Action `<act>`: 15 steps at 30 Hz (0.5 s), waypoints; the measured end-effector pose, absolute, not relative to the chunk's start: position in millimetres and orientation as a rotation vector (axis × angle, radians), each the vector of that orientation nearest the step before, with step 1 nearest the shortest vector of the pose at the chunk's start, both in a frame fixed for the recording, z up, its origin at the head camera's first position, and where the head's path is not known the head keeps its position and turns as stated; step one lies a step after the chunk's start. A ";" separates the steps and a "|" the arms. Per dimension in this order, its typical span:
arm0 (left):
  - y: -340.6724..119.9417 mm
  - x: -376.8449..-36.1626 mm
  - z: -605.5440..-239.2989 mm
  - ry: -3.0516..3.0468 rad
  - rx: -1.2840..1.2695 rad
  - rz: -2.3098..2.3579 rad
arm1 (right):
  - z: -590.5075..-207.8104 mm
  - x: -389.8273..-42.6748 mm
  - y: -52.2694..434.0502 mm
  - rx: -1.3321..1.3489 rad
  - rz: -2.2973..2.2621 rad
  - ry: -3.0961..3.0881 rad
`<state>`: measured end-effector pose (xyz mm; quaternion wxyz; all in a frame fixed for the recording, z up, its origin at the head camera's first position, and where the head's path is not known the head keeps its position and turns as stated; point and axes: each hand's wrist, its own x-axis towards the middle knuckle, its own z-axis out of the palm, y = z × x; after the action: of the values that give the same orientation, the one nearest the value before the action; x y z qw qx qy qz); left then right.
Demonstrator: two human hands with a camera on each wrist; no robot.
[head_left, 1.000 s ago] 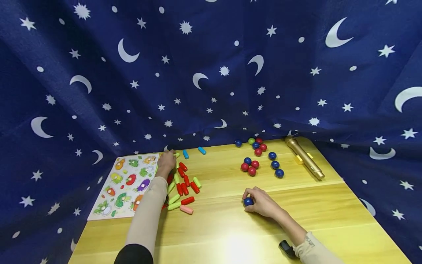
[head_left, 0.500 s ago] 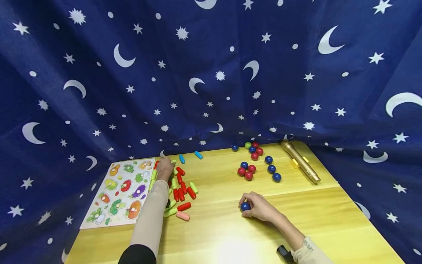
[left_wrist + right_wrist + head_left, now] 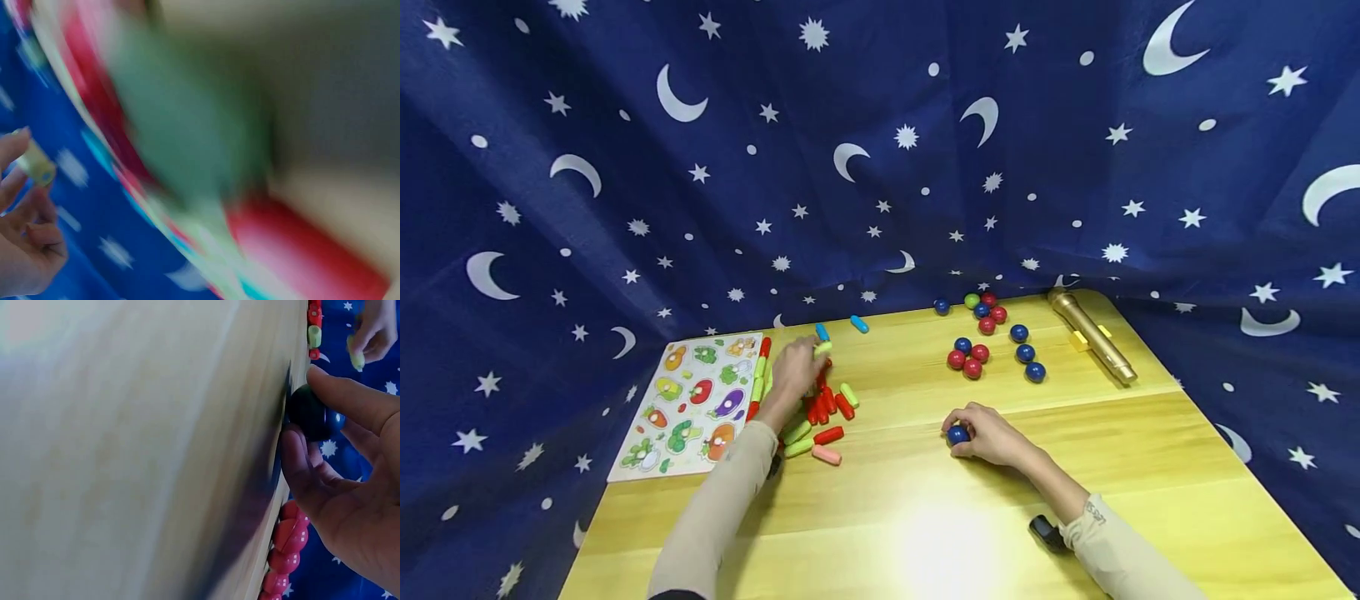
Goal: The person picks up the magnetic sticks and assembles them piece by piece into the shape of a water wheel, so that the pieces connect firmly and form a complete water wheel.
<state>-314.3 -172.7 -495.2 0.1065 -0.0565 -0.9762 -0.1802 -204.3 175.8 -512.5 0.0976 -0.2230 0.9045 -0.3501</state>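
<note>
My left hand (image 3: pixel 796 371) pinches a light green peg (image 3: pixel 823 347), a short rounded stick, above the table's far left part. In the left wrist view, thumb and fingers grip that peg at the left edge; much there is blurred. Below and beside this hand lie red pegs (image 3: pixel 829 401) and other green pegs (image 3: pixel 797 432). A row of red and green pegs (image 3: pixel 759 367) runs along the right edge of a vegetable-picture board (image 3: pixel 688 408). My right hand (image 3: pixel 991 435) holds a dark blue ball (image 3: pixel 957 434) between thumb and fingers, at or just above the tabletop.
Two blue pegs (image 3: pixel 859 324) lie near the back edge, a pink peg (image 3: pixel 826 454) nearer me. Red balls (image 3: pixel 973 368), blue balls (image 3: pixel 1026 353) and a green ball (image 3: pixel 972 301) sit in groups at back right. A gold microphone-shaped object (image 3: pixel 1092 336) lies at the right.
My left hand has moved right, away from the board's far corner, carrying the light green peg and uncovering the row beside the board. My right hand stays nearly still with the blue ball.
</note>
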 end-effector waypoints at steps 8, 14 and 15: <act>-91.0 -212.8 -501.2 -2.886 -0.744 -0.495 | -508.3 -211.5 161.7 -0.688 -1.118 2.616; -68.4 -194.1 -509.3 -2.895 -0.825 -0.355 | -509.9 -209.8 147.7 -0.747 -1.149 2.583; -67.7 -192.5 -510.0 -2.900 -0.823 -0.339 | -510.7 -209.1 146.8 -0.752 -1.157 2.575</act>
<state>-192.5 -67.7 -510.0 0.0539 -0.2710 -0.9546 -0.1114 -209.1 146.8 -510.7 0.1100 -0.2559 0.8760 -0.3937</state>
